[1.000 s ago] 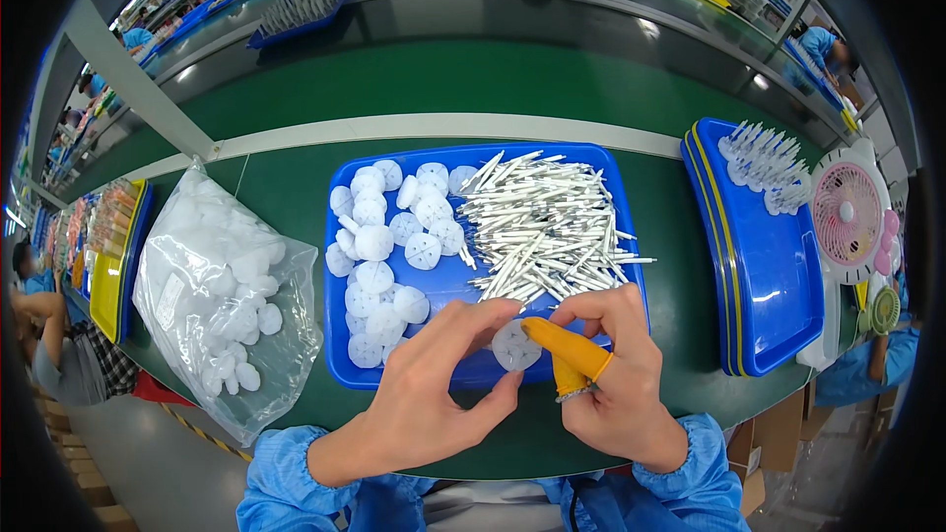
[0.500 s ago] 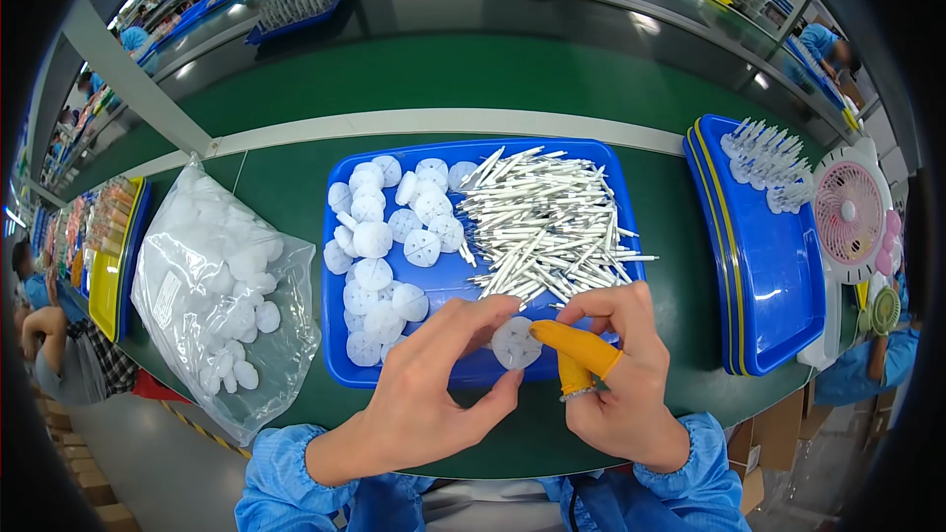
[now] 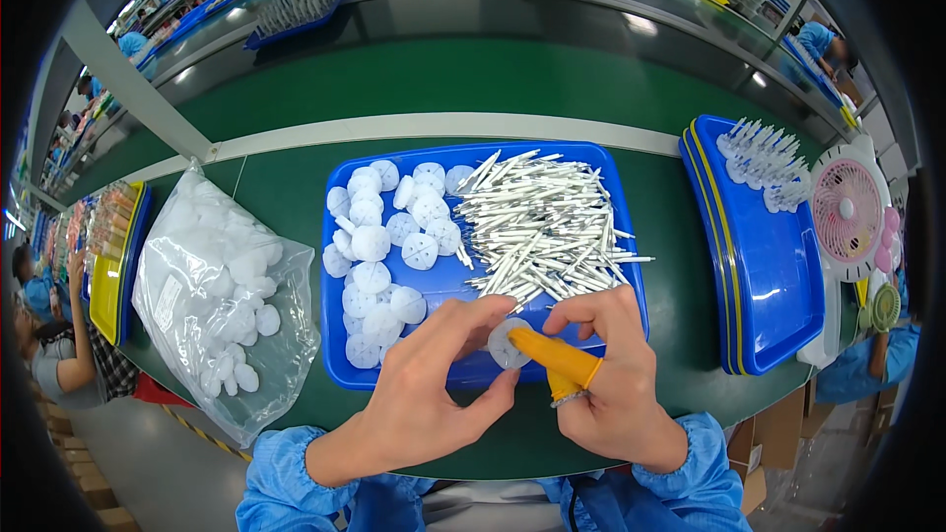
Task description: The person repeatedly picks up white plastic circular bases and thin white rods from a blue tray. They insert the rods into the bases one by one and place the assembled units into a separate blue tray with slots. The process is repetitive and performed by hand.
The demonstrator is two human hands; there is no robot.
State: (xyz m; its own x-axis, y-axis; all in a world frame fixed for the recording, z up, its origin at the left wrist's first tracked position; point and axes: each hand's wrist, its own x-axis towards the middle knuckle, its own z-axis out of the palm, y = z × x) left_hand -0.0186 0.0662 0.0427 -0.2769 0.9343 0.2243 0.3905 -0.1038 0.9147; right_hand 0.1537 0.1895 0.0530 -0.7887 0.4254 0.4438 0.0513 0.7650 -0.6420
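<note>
My left hand point(image 3: 419, 389) has its thumb and forefinger closed on the edge of a round, thin white plastic disc point(image 3: 500, 348), over the near side of a blue tray point(image 3: 439, 281). My right hand point(image 3: 611, 384) is curled at the same disc. A finger of it in a yellow finger cot point(image 3: 557, 357) lies across the disc's face; the fingertips behind are hidden. In the tray, several white discs point(image 3: 371, 243), marked with crossing lines, fill the left side. A heap of slim white pointed sticks point(image 3: 542, 222) covers the right side.
A clear plastic bag of white discs point(image 3: 232, 281) lies at the left, beside yellow and blue trays point(image 3: 116, 271). Stacked blue trays point(image 3: 769, 281) at the right hold disc-and-stick pieces point(image 3: 761, 160). A pink fan point(image 3: 847, 207) stands beyond. A pale rail point(image 3: 443, 125) crosses behind.
The right hand has shifted slightly left, and its yellow-covered finger now reaches farther across the disc. The disc has moved a little left and turned. The left hand has hardly moved.
</note>
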